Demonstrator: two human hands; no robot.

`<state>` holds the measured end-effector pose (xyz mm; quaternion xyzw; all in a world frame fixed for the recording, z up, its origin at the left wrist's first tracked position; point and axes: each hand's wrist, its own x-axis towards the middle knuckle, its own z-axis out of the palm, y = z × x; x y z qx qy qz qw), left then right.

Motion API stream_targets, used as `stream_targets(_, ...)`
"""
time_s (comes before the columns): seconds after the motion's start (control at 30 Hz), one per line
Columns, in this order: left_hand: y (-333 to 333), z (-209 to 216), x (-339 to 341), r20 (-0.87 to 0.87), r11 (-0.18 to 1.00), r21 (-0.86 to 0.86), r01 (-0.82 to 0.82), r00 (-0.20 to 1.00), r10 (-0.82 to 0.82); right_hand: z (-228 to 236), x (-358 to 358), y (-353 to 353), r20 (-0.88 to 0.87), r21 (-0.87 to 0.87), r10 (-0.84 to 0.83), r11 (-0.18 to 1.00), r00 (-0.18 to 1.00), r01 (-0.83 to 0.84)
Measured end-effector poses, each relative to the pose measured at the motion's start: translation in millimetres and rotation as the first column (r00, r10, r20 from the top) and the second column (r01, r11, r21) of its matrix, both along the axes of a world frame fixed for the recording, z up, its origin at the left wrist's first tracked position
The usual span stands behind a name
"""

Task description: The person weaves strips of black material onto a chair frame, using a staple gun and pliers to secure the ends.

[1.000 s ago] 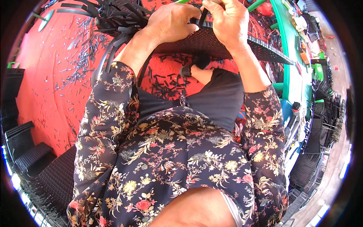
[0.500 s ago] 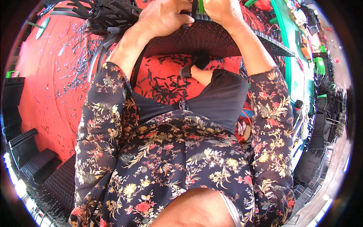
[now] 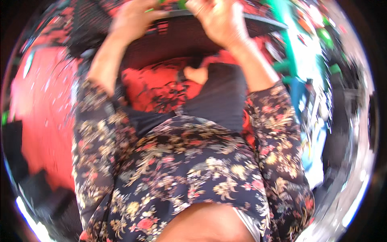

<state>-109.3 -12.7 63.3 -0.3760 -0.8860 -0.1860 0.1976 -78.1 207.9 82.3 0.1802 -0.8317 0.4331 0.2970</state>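
Note:
A dark woven panel [image 3: 173, 38] spans the space above my lap, its long rim running near the top of the view. At its left end is my left hand [image 3: 135, 20], thumb stretched toward the right; its other fingers are blurred and partly cut off by the upper edge. My right hand [image 3: 217, 20] bends over the panel's rim, fingers curled in toward a small bright green piece [image 3: 182, 4]. Between the hands, motion blur hides what the fingertips grip. A second green bit [image 3: 161, 2] shows by the left hand.
Red sheeting [image 3: 44, 121] covers the ground on the left. Dark scraps [image 3: 171, 94] lie on red between my legs. A green-edged table [image 3: 292, 44] with blurred clutter stands to the right. Black woven pieces [image 3: 86, 24] are at upper left, with dark furniture [image 3: 40, 189] at lower left.
Both hands and the panel have shifted left in the view, and the picture is now blurred. The loose black strips beside my left hand are no longer distinct.

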Motion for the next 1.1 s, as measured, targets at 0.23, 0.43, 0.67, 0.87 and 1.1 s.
stream_targets(0.23, -33.4, -28.5, -44.2, 0.338, 0.956, 0.292, 0.039, 0.93, -0.141, -78.5, 193.6, 169.2, 0.048, 0.248, -0.621, 0.766, 0.782, 0.593)
stream_targets(0.43, -43.9, -33.7, -47.7, 0.396, 0.923, 0.386, 0.005, 0.902, -0.17, -50.3, 260.9, 293.5, 0.227, 0.636, -0.974, 0.158, 0.013, 0.755)
stream_targets(0.67, -34.9, -11.9, -20.9, 0.217, 0.975, 0.177, -0.133, 0.972, 0.093, -123.9, 223.7, 446.6, 0.371, 0.777, -0.915, 0.4, 0.159, 0.486)
stream_targets(0.87, -32.8, -15.0, -16.6, 0.253, 0.951, 0.295, -0.098, 0.967, 0.022, -155.7, 218.5, 506.0, 0.335, 0.802, -0.941, 0.26, -0.045, 0.538)
stream_targets(1.1, -23.7, -15.1, -34.5, 0.204, 0.933, 0.329, -0.148, 0.975, 0.082, -53.9, 225.0, 374.1, 0.401, 0.483, -0.83, 0.552, 0.388, 0.68)
